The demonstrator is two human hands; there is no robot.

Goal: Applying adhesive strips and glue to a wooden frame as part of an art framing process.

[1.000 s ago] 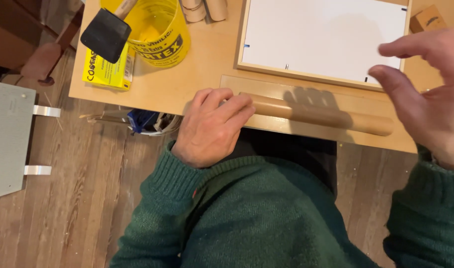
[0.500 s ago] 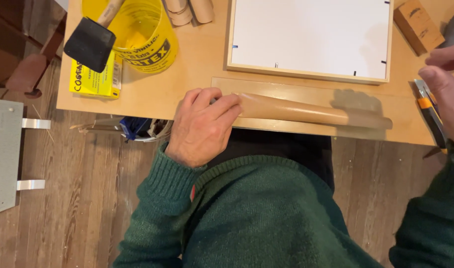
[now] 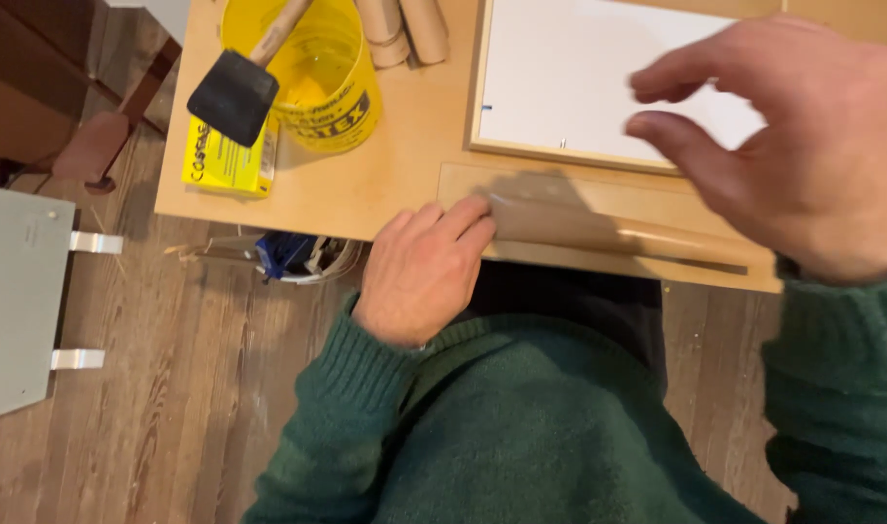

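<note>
Brown paper roll (image 3: pixel 599 228) lay along near table (image 3: pixel 385 184) edge. Left hand (image 3: pixel 426 272) pressed fingers flat on roll's left end. Right hand (image 3: pixel 783 146) hovered above roll's right half, fingers spread, empty. White framed panel (image 3: pixel 579 87) just beyond roll.

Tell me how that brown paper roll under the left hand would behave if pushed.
The roll is a long cylinder lying flat on a wood strip, so it would probably roll toward or off the table edge. It looks like thin kraft paper, likely light and easily dented. The left hand pressing one end probably stops it rolling.
</note>
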